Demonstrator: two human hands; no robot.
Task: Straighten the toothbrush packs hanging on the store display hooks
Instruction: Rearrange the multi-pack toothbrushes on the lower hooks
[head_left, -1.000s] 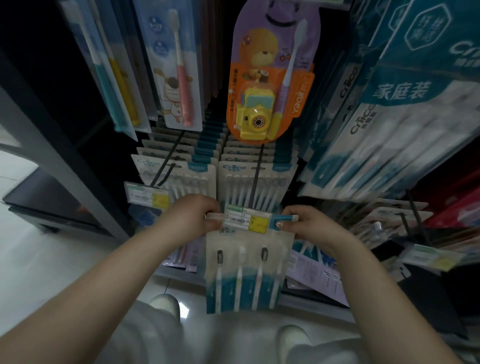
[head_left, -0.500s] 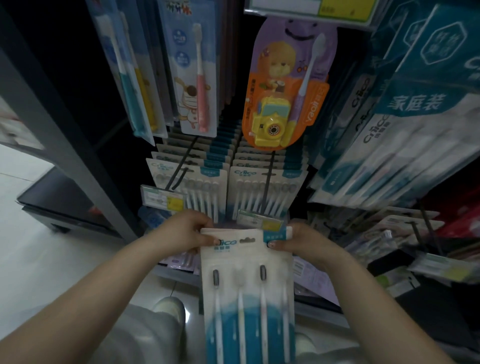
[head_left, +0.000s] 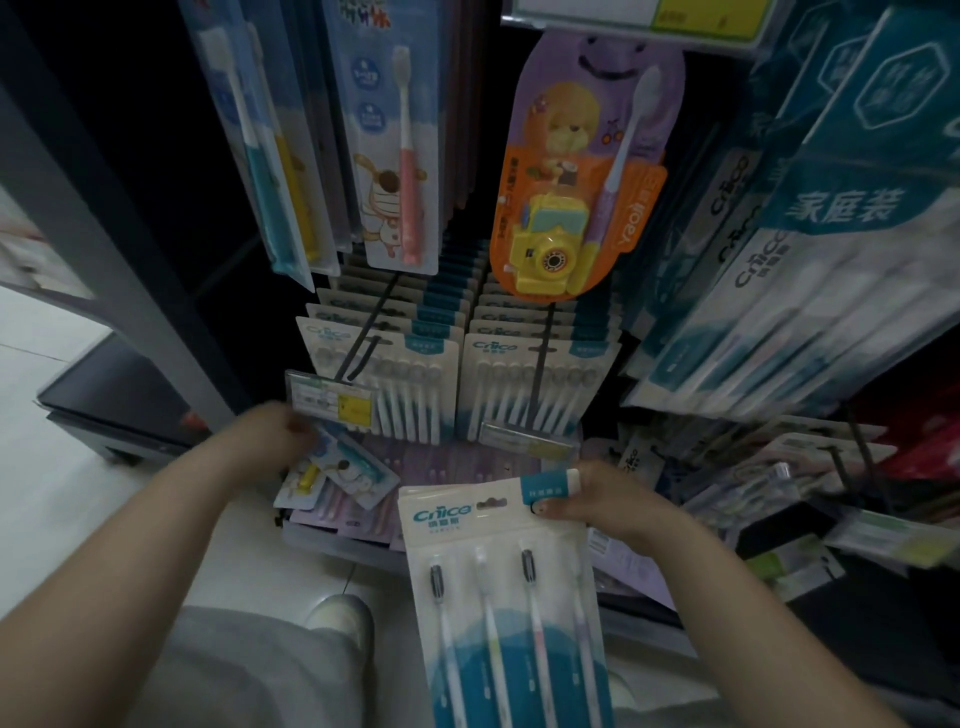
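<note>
My right hand (head_left: 597, 499) pinches the top right corner of a white and teal toothbrush pack (head_left: 498, 597), which is off the hooks and hangs in front of the display. My left hand (head_left: 270, 436) is blurred and sits by the lower left price tag (head_left: 332, 402), just above loose children's toothbrush packs (head_left: 337, 475); how its fingers lie cannot be made out. Two rows of matching packs hang on black hooks, the left row (head_left: 379, 374) and the right row (head_left: 537, 379).
Children's toothbrush packs (head_left: 397, 156) and an orange pack with a yellow toy camera (head_left: 576, 187) hang above. Large family packs (head_left: 789, 270) crowd the right side. A grey shelf upright (head_left: 119, 249) runs down the left. My shoe (head_left: 340, 618) stands on the white floor.
My left hand let go of the pack and moved left toward the lower left price tag. The pack came fully off the hook and now hangs from my right hand alone.
</note>
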